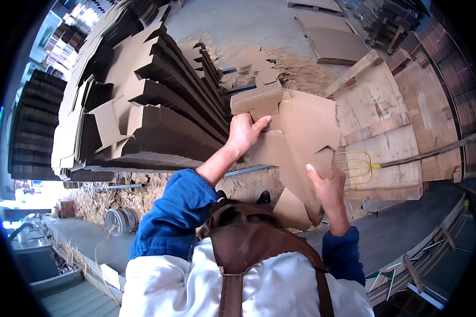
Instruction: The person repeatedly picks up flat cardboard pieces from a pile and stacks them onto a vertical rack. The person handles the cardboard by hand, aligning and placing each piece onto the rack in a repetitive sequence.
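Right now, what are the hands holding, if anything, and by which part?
Brown cardboard: the left hand has its left side, thumb on top; the right hand, its lower right edge. Whether it is one piece cannot be told.

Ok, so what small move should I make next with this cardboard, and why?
I'd probably ease your right hand gently outward, with your left hand bracing the cardboard. Your hands grip it at opposite sides, and its panels overlap between them, so a slight outward pull might spread them.
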Tool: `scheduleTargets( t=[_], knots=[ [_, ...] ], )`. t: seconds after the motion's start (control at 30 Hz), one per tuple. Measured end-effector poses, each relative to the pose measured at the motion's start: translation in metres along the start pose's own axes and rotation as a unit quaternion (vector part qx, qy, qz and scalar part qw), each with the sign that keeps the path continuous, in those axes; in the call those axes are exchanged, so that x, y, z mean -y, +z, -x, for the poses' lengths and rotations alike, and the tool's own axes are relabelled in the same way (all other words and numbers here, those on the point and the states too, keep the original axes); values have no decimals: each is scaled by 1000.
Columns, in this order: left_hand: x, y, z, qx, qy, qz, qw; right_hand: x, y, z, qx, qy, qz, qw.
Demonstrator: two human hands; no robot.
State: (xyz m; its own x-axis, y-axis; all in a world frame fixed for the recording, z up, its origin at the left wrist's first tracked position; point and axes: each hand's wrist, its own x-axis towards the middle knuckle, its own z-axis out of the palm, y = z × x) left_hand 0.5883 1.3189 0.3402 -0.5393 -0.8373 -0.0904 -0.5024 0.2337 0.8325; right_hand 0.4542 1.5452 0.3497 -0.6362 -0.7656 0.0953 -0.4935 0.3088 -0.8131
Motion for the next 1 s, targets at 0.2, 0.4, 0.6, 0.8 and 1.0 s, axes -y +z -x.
scheduleTargets(
  t=[0.2,0.4,0.6,0.8,1.0],
  knots=[
    [19,-27,2,225,-52,378,896,-33,-43,-41,183,125,-176,959],
    [36,-12,8,229,-111,600,759,-80,-63,-54,194,151,-281,928],
    [135,-31,40,124,-132,240,954,-187,-108,-32,121,342,-259,895],
    [281,-48,180,120,-286,-39,950,-300,-50,-37,123,354,-161,913],
    [371,-126,357,-79,-348,29,934,-249,5,-137,239,297,-179,907]
  ],
)
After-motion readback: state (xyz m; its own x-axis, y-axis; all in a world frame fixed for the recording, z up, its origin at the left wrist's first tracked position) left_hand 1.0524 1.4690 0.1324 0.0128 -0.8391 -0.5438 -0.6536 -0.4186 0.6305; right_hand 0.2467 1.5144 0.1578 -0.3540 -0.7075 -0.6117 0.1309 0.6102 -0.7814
